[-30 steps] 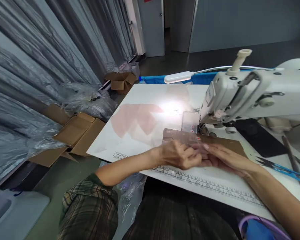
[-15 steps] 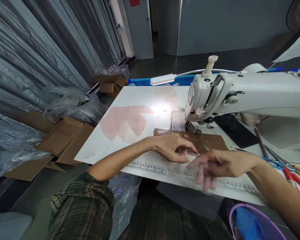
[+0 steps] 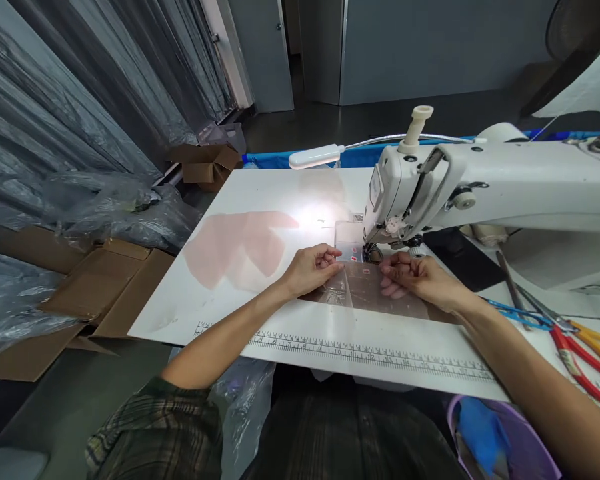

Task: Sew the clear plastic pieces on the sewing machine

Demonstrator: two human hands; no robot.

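Observation:
A sheer, see-through sheet [image 3: 351, 300] lies over a flat brown piece [image 3: 380, 291] in front of the sewing machine's presser foot [image 3: 370, 251]. My left hand [image 3: 313, 268] pinches the sheet's upper left edge, left of the needle area. To the right of the foot, my right hand [image 3: 417, 277] has thumb and forefinger closed on the sheet's edge. Its other fingers curl underneath and look dim, as if seen through the film. Small red-and-white marks show on the metal plate [image 3: 347, 252] and on the brown piece.
The white sewing machine [image 3: 480, 183] spans the right side, with a lamp [image 3: 315, 157] over the table [image 3: 210, 267]. A printed ruler [image 3: 350, 350] runs along the front edge. Red-handled scissors [image 3: 570, 353], blue-handled snips [image 3: 520, 315] and a dark pouch-like piece [image 3: 463, 260] lie right. Cardboard boxes [image 3: 110, 283] stand left.
Both hands have moved forward from the table's front edge to either side of the presser foot. The see-through sheet now lies across the brown piece, with the fingers closed on its edge.

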